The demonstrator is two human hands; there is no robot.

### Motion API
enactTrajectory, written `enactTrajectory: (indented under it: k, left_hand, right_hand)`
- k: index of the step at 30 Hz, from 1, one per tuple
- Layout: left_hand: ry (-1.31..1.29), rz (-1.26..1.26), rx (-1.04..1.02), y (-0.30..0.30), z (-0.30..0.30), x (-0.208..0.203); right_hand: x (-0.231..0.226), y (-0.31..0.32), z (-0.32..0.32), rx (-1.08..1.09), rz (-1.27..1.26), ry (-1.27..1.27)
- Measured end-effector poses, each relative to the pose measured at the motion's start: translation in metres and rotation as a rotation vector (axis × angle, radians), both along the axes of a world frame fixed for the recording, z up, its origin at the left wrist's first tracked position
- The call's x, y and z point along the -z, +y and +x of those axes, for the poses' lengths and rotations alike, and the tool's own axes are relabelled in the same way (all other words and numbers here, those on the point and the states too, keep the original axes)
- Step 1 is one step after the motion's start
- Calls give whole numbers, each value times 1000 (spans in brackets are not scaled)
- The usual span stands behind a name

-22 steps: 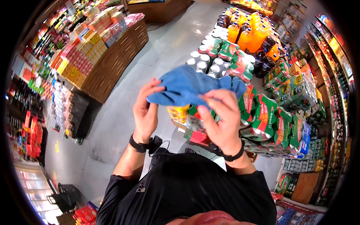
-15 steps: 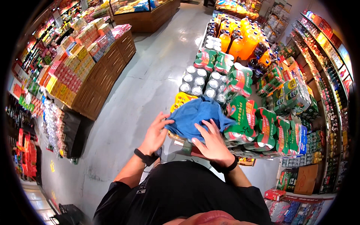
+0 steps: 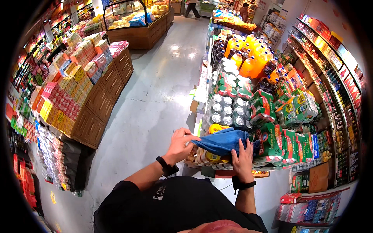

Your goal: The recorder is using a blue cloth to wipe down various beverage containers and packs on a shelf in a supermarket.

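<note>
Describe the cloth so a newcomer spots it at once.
Right of the grey aisle stands a big drinks stack; go to its near end. There the blue cloth stretches between two hands: the left hand pinches one end, the right hand lies on it toward the other. It is limp, creased fabric, unlike the shiny green packs beside it.

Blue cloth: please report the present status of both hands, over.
Left hand pinching left end of blue cloth. Right hand laid on its right part. Green-wrapped can packs close by on cloth's right.
</note>
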State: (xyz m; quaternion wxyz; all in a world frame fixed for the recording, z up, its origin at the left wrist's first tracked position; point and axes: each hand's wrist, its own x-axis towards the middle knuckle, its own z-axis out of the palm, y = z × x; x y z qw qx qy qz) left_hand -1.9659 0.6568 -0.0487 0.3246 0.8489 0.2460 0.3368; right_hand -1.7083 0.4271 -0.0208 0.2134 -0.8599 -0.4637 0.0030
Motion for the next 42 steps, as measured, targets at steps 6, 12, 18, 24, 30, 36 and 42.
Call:
enactTrajectory:
  k: [6, 12, 18, 24, 30, 36, 42]
  left_hand:
    - [-141, -160, 539, 10, 26, 6]
    - [265, 268, 494, -17, 54, 21]
    - [262, 294, 407, -21, 82, 12]
    - [410, 271, 290, -17, 112, -1]
    - [524, 193, 258, -5, 157, -5]
    - [625, 299, 149, 2, 198, -11]
    - [521, 320, 68, 4, 218, 9]
  right_hand:
    - [5, 22, -17, -4, -140, -108]
    - [8, 40, -11, -54, -240, -102]
    - [6, 48, 11, -86, -231, -65]
    - [8, 73, 42, -118, -248, -58]
    - [-8, 91, 58, -78, -267, 85]
    - [17, 109, 85, -138, -99, -16]
    - [28, 111, 105, -150, -46, 70]
